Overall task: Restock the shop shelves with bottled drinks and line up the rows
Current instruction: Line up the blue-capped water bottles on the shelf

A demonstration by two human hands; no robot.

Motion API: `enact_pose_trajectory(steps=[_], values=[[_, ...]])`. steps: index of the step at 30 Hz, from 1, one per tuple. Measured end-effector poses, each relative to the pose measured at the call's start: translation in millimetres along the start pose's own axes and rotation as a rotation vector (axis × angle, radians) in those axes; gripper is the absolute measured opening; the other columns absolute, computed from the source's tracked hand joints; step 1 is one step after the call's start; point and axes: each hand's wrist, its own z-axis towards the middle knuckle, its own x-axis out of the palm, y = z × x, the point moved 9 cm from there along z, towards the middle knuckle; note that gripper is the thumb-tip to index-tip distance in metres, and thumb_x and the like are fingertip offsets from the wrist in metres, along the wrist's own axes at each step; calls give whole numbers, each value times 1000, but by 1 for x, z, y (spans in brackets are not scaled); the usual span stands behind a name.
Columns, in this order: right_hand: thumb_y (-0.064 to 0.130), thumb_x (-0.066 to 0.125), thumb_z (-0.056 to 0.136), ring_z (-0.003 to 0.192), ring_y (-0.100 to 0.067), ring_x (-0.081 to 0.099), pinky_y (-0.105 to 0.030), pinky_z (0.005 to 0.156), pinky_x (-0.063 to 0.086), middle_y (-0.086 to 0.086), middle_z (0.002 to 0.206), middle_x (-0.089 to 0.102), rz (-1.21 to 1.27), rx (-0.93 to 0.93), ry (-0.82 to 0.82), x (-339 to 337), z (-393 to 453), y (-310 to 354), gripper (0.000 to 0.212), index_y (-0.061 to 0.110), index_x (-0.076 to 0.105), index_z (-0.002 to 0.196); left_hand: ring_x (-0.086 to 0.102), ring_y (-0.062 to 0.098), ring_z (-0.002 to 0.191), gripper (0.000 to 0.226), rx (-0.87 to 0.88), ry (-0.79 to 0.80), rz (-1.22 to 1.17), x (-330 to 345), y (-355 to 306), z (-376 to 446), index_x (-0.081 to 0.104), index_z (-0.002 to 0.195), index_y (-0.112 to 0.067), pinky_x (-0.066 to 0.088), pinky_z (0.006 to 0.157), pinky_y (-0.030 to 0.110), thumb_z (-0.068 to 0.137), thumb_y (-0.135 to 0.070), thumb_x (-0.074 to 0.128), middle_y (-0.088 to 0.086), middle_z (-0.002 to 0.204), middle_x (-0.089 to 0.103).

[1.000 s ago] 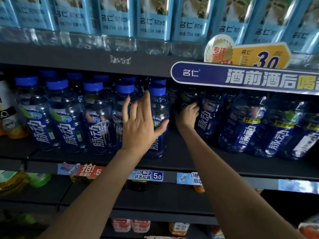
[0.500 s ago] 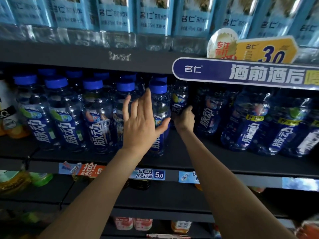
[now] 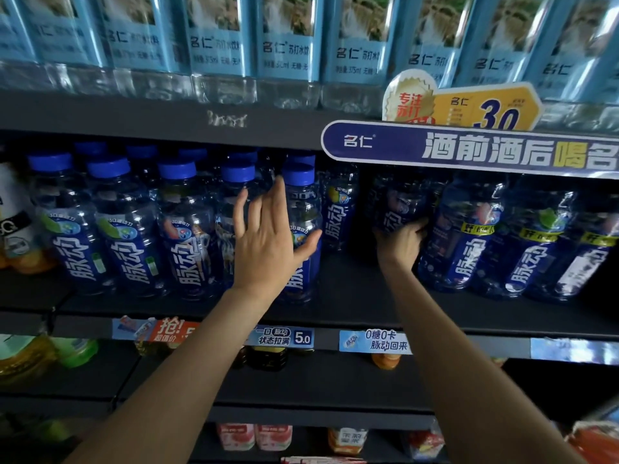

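Blue-capped, blue-labelled drink bottles fill the middle shelf (image 3: 351, 296). My left hand (image 3: 271, 239) is spread with straight fingers against the front bottle (image 3: 303, 202) of the fifth row from the left, thumb across its label. My right hand (image 3: 400, 241) reaches deeper into the shelf and curls its fingers round the lower part of a dark blue bottle (image 3: 398, 202) at the right of a gap. A lone bottle (image 3: 338, 209) stands at the back of that gap. Further blue bottles (image 3: 469, 236) stand to the right, partly hidden under a banner.
A blue promotional banner (image 3: 469, 149) hangs from the upper shelf edge over the right bottles. Pale-blue-labelled water bottles (image 3: 217, 45) line the top shelf. Price tags (image 3: 284, 336) run along the middle shelf's front edge. Other drinks (image 3: 254, 437) sit on lower shelves.
My right hand has moved rightward from the back-row bottle in the gap to the dark blue bottle beside it and now holds its lower part. My left hand has stayed on its bottle.
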Motion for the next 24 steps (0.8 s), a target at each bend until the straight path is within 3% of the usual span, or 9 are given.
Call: enact_pose_trajectory(steps=[5,8,14,18,21,24], values=[[27,74,77,122,-39,43,-43,92,41,-22,136,37,31,-11,21,-5,-9,5,82,-1,24,136,45,25,107,78,5,4,1,1,-1,-1,38,131,8,16,111,42,87,-56,42,17,110,62],[27,76,73,117,-38,43,-42,92,40,-21,128,41,66,-145,49,3,-39,12,76,0,31,126,49,27,106,77,7,3,5,1,-2,-1,38,131,7,17,111,42,87,-56,41,17,110,62],[30,75,75,119,-34,44,-40,92,41,-17,130,40,87,-267,190,30,-71,39,76,3,29,130,55,30,106,78,6,36,13,2,-2,-1,36,132,6,17,111,43,88,-57,40,18,112,62],[27,74,77,117,-32,46,-35,91,40,-17,130,41,90,-279,254,32,-64,44,73,0,30,128,55,31,106,78,1,50,8,2,-1,0,35,132,7,17,111,43,88,-57,39,18,112,62],[39,70,78,113,-28,52,-35,93,45,-16,124,52,199,-271,318,26,-48,37,68,0,42,126,53,29,107,78,-4,47,10,1,0,1,37,132,7,17,111,43,88,-57,39,18,111,62],[40,54,91,104,-21,57,-27,81,42,-11,115,61,379,-142,198,2,-24,12,48,3,54,120,52,28,106,78,-14,48,26,4,0,0,38,132,8,18,111,43,87,-57,39,17,110,63]])
